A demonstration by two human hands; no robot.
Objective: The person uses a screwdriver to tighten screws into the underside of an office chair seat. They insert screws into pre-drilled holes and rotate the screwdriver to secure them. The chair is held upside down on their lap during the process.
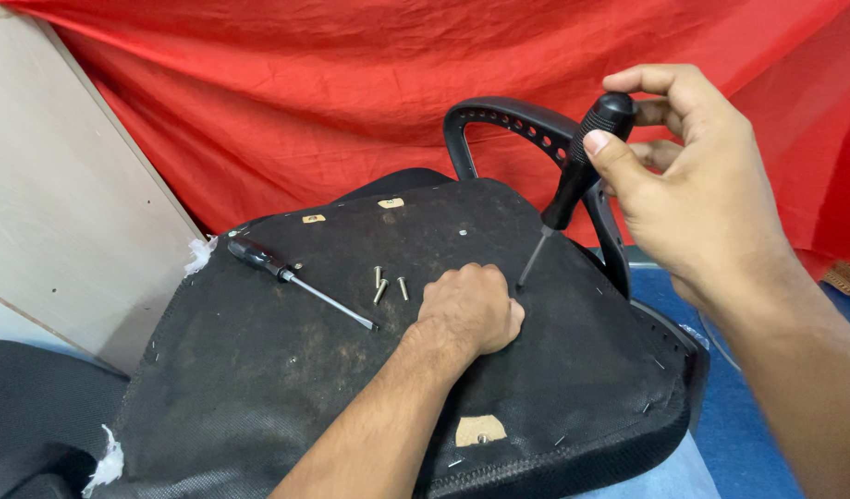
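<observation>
Nearest the camera, two bare forearms enter from the near edge and reach over the upturned underside of a chair seat (pixel 258 388), a dark, dusty fabric-covered panel stapled along its rim. A red cloth backdrop (pixel 286 102) fills the far side of the scene; a pale wooden board (pixel 64 203) leans at far left, and blue flooring (pixel 748 434) shows at near right. A black perforated armrest (pixel 522 125) rises from the far right edge of the seat.

Right hand (pixel 697 199), raised above the seat, is closed around the black handle of a screwdriver (pixel 582 171), which slants down and to the left so that its tip meets the panel. Left hand (pixel 471 310), curled into a loose fist, rests on the seat with its knuckles just beside that tip; whether it grips anything cannot be told, and the screw or hole under the tip is hidden by the knuckles. The two hands are apart.

To the left of the fist lie three loose screws (pixel 389 285), close together. Farther left a second screwdriver (pixel 300 280) lies flat on the panel, its blade pointing toward the near right. White stuffing (pixel 199 255) shows at the torn left rim; the seat's near-left corner is cut off.
</observation>
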